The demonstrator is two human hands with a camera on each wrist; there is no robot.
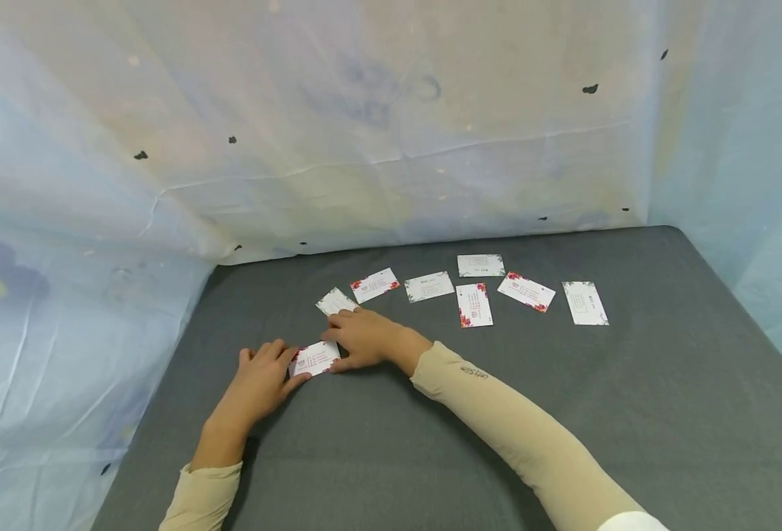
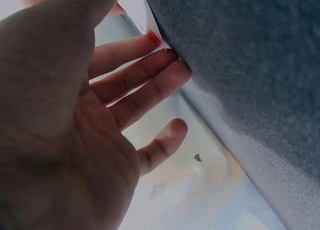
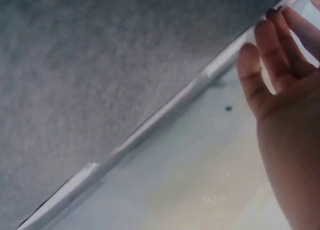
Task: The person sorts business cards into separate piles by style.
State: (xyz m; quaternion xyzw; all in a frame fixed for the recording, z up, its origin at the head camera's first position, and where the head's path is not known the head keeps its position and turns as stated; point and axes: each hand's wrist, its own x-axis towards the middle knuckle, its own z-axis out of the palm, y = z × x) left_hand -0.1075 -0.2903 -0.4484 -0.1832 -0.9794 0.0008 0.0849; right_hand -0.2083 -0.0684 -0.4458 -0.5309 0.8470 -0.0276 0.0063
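A white business card (image 1: 316, 358) with red flowers at its corners and red print lies between my two hands, low over the grey cloth. My left hand (image 1: 261, 380) holds its left end between thumb and index finger; in the left wrist view that fingertip meets the red corner, the other fingers spread apart. From the other side my right hand (image 1: 364, 338) grips the right end, thumb at the near corner and fingers at the far one. Just beyond the right fingers lies a card with grey print (image 1: 336, 302), its near part hidden by them.
Further cards lie across the back of the table: a red-flowered card (image 1: 374, 285), a grey-printed card (image 1: 429, 287), another grey one (image 1: 480, 265), two red ones (image 1: 474, 305) and a grey one (image 1: 586, 303) at far right. Pale patterned curtains (image 1: 391, 133) hang behind and beside the grey table (image 1: 663, 413).
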